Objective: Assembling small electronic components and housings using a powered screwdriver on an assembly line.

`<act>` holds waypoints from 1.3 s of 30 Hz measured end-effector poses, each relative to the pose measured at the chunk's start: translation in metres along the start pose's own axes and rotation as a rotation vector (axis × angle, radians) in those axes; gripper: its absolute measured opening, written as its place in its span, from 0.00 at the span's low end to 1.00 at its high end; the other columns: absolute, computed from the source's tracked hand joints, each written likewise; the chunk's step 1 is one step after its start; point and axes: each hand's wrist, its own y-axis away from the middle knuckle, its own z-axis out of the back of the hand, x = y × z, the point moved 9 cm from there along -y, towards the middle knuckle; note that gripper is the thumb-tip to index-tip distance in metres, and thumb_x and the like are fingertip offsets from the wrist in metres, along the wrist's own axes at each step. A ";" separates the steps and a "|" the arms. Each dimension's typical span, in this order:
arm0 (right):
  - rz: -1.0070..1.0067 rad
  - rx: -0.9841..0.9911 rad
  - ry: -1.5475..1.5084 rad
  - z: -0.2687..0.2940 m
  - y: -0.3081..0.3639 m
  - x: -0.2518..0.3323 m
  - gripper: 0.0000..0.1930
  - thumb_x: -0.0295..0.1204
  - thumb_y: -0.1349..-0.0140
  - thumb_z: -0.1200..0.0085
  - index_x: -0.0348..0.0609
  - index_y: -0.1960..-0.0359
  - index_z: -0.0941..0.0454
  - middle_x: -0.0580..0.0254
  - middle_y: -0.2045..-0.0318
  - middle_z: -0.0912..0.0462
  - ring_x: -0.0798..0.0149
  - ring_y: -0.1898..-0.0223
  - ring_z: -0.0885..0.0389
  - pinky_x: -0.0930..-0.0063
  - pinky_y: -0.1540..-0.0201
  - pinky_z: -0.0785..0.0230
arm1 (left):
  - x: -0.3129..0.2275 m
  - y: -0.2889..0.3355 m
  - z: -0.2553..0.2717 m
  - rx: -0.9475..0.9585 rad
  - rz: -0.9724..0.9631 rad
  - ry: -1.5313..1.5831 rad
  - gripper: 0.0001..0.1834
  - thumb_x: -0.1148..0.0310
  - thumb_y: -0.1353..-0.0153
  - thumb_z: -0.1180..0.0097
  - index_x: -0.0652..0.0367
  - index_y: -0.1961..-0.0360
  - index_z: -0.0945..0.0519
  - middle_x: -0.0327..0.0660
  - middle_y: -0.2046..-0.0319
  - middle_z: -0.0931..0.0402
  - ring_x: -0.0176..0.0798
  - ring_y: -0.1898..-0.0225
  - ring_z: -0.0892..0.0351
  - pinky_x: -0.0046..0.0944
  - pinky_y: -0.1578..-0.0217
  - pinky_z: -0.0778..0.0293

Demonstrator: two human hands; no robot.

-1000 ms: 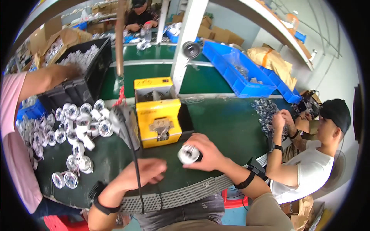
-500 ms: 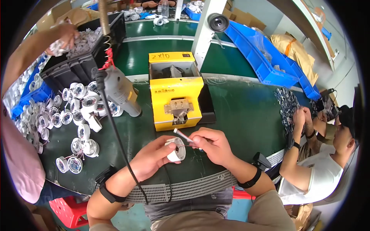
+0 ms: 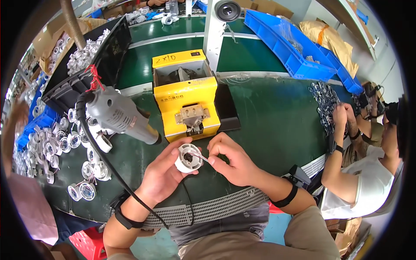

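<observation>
My left hand (image 3: 159,175) is closed round a small white round plastic housing (image 3: 183,167), its open side with dark parts inside turned up toward me. Thin wires (image 3: 200,155) come out of the housing. At its right side, my right hand (image 3: 236,159) pinches those wires between thumb and fingers. Both hands are over the near part of the green table (image 3: 260,125), just in front of a yellow machine (image 3: 186,93) with a metal jaw piece on its front. A grey hand-held power tool (image 3: 121,113) hangs tilted to the left of the machine.
The tool's black cable (image 3: 93,143) crosses above my left forearm. Several white round assemblies (image 3: 88,190) lie at left, near a black bin (image 3: 104,56) of white parts. Blue trays (image 3: 299,60) stand at far right. A co-worker (image 3: 357,182) handles dark cables (image 3: 325,104); another person's arm blurs at left.
My left hand has turned the housing's open side up, and my right hand has drawn close to it on the wires. The hanging tool tilts more. A co-worker's arm has left the black bin.
</observation>
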 end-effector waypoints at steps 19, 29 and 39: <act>-0.128 -0.098 -0.049 0.001 0.003 -0.015 0.05 0.24 0.39 0.43 0.38 0.63 0.25 0.62 0.61 0.30 0.72 0.67 0.27 0.80 0.69 0.34 | 0.008 0.001 -0.001 0.007 -0.059 -0.105 0.20 0.69 0.31 0.51 0.63 0.40 0.29 0.42 0.44 0.27 0.36 0.45 0.27 0.39 0.43 0.31; -0.156 0.014 -0.224 0.003 0.000 0.004 0.16 0.19 0.46 0.37 0.38 0.54 0.22 0.58 0.70 0.17 0.71 0.72 0.18 0.79 0.69 0.25 | -0.014 0.005 0.006 -0.131 -0.258 -0.112 0.25 0.65 0.30 0.54 0.59 0.34 0.37 0.47 0.41 0.32 0.43 0.42 0.29 0.46 0.41 0.31; -0.163 -0.089 -0.427 0.000 0.005 -0.005 0.10 0.17 0.43 0.40 0.33 0.59 0.19 0.58 0.69 0.20 0.70 0.71 0.18 0.81 0.69 0.25 | -0.001 0.005 -0.014 0.081 -0.198 -0.269 0.28 0.68 0.30 0.55 0.62 0.31 0.44 0.48 0.33 0.43 0.43 0.36 0.37 0.45 0.37 0.38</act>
